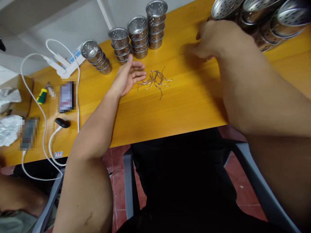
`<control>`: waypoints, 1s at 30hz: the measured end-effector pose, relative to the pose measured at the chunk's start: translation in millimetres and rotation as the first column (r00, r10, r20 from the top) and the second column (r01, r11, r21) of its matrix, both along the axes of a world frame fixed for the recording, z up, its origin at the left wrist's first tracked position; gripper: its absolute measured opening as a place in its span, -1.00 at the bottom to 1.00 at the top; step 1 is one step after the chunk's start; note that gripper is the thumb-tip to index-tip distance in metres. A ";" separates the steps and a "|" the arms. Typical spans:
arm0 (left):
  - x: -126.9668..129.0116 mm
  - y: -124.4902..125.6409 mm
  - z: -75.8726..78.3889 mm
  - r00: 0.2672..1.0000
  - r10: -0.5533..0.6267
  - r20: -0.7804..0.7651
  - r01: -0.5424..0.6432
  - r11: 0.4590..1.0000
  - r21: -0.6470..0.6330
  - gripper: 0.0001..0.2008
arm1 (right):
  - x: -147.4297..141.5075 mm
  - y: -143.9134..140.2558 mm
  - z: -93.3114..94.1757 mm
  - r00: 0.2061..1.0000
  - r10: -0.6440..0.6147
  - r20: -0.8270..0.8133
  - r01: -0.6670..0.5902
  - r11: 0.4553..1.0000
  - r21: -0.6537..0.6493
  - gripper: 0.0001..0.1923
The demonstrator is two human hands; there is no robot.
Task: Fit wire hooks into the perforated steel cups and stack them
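My left hand point(128, 76) rests on its edge on the table, fingers stretched out and holding nothing. Just right of its fingertips lies a loose pile of thin curved metal wires point(155, 80). Behind that hand stand stacks of perforated metal cups: a leaning stack point(97, 56), a short stack point(119, 42), a middle stack point(138, 35) and a taller stack point(156, 24). My right hand point(206, 42) is smeared by motion near the larger perforated metal cups point(272, 19) at the back right. Whether it holds anything cannot be made out.
On the left of the wooden table point(170, 119) are a power strip point(71, 63) with white cables, a phone point(66, 97), another dark device point(28, 132), a green-yellow object point(42, 96), a black object point(62, 122) and plastic bags point(11, 129). Another person's leg point(21, 194) shows at lower left.
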State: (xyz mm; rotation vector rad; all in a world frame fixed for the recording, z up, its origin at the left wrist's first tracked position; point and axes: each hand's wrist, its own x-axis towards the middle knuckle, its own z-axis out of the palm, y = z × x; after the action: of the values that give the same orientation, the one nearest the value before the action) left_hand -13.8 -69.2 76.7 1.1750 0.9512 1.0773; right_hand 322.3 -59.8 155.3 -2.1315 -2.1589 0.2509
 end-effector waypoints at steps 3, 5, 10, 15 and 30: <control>0.0 -0.5 1.2 1.000 0.009 -0.004 -0.009 1.000 -0.011 -0.37 | -11.0 -0.7 -2.8 0.989 -0.075 0.124 0.076 0.997 -0.001 -0.52; 0.3 -1.6 2.9 1.000 0.026 -0.017 -0.026 0.999 -0.028 -0.37 | -18.8 -4.8 -2.3 0.993 -0.033 0.111 0.029 0.999 0.040 -0.46; -1.9 -5.3 4.1 1.000 -0.007 -0.003 0.007 1.000 -0.004 -0.47 | -46.1 -12.3 -23.4 0.894 0.409 -0.186 -0.324 0.874 0.361 -0.66; -4.1 -11.6 0.8 0.986 -0.151 0.071 0.140 0.981 0.137 -0.62 | -98.7 -17.1 -63.8 0.389 0.700 -0.598 -0.340 0.713 0.613 -0.60; 3.6 -1.7 -6.5 1.000 -0.008 -0.013 0.009 0.998 0.055 -0.32 | -96.3 -5.9 -84.0 0.225 0.703 -0.674 -0.543 0.665 0.512 -0.22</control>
State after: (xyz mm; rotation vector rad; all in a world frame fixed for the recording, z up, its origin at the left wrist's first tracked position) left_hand -10.2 -70.8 70.2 1.2311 0.9303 1.0968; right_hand 226.1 -65.7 71.2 -0.5493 -2.0601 0.9034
